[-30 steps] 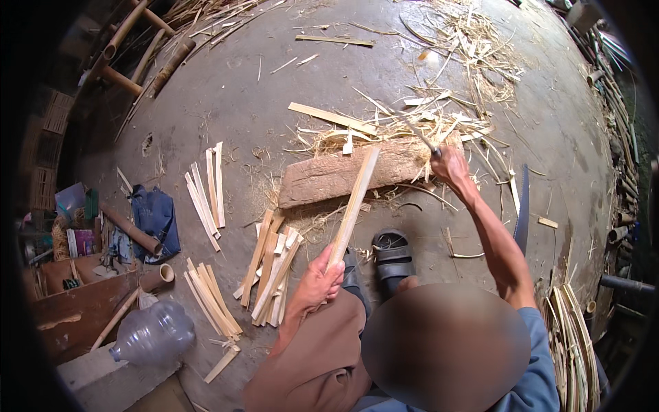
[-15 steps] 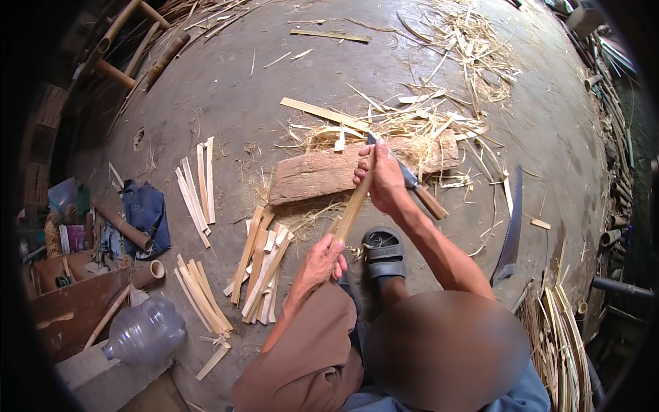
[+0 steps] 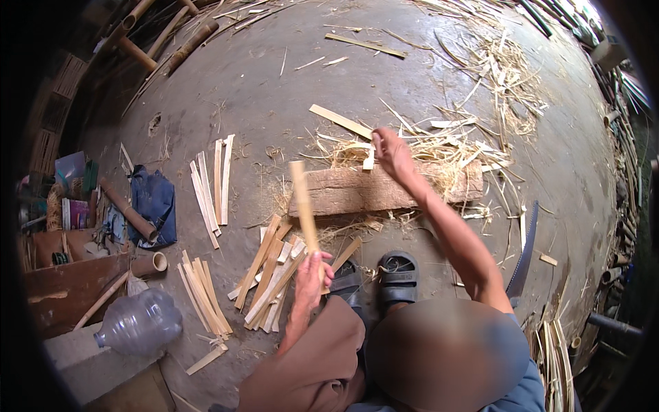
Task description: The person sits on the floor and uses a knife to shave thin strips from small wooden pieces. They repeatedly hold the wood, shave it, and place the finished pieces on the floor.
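Note:
My left hand (image 3: 312, 278) is closed round the lower part of a flat bamboo strip (image 3: 302, 206), which stands up slightly tilted in front of the wooden block (image 3: 384, 189). My right hand (image 3: 394, 154) is stretched forward over the block's far edge. Its fingers are bent together at the near end of another bamboo strip (image 3: 338, 119), beside a pale curled shaving (image 3: 369, 159). What those fingers hold, if anything, is hidden. No knife shows in the present view. Pale shavings (image 3: 439, 154) are heaped behind and over the block.
Cut strips lie in bundles at the left (image 3: 206, 295) and by my left hand (image 3: 271, 281). A saw (image 3: 525, 254) lies at the right. A clear plastic bottle (image 3: 141, 321) and a wooden box (image 3: 75, 285) stand at the lower left. Sandalled feet (image 3: 398, 276) are below the block.
My right hand has left the strip and reached forward; the knife it held no longer shows. My left hand has swung the strip upright to the left. The view has shifted slightly.

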Tool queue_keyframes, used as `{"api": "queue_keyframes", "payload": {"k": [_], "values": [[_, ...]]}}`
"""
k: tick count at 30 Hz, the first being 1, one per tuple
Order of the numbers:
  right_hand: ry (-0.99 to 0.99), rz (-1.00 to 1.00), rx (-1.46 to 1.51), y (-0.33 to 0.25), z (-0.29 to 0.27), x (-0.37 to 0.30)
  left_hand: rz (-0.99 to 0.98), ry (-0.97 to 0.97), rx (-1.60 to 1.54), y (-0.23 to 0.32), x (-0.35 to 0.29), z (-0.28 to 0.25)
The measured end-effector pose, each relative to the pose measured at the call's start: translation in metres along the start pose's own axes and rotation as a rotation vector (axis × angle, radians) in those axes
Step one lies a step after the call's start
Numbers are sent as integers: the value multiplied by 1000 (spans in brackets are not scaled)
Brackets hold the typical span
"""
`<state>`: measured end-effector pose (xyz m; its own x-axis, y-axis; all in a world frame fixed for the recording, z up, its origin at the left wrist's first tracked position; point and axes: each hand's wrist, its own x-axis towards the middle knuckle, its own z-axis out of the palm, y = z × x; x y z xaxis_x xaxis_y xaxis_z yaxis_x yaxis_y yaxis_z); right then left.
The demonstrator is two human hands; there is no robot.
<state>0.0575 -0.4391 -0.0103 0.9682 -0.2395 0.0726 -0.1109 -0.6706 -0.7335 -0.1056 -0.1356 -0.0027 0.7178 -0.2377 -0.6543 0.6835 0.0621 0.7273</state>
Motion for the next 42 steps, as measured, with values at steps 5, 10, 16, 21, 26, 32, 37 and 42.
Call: {"api": "queue_keyframes", "payload": {"k": [5,10,16,21,26,32,37,42], "values": [[-45,-216,-478,97,21,45,85,169,-151,-2,17,-18],[-152,-108,-498,117,33,55,106,163,-100,10,26,-10],[140,-215,-172,60,-10,58,510,511,1043,12,59,-34],[48,-226,23,15,-66,7,586,383,387,93,68,-10],[-283,-203,35,5,-81,-35,533,-54,-331,168,82,4],[-462,25,487,8,-100,-41,572,-251,-411,161,62,33],[211,-86,32,31,-89,-90,729,60,-233,159,49,21],[180,-101,-110,79,-43,-163,529,104,-145,122,80,26]]}}
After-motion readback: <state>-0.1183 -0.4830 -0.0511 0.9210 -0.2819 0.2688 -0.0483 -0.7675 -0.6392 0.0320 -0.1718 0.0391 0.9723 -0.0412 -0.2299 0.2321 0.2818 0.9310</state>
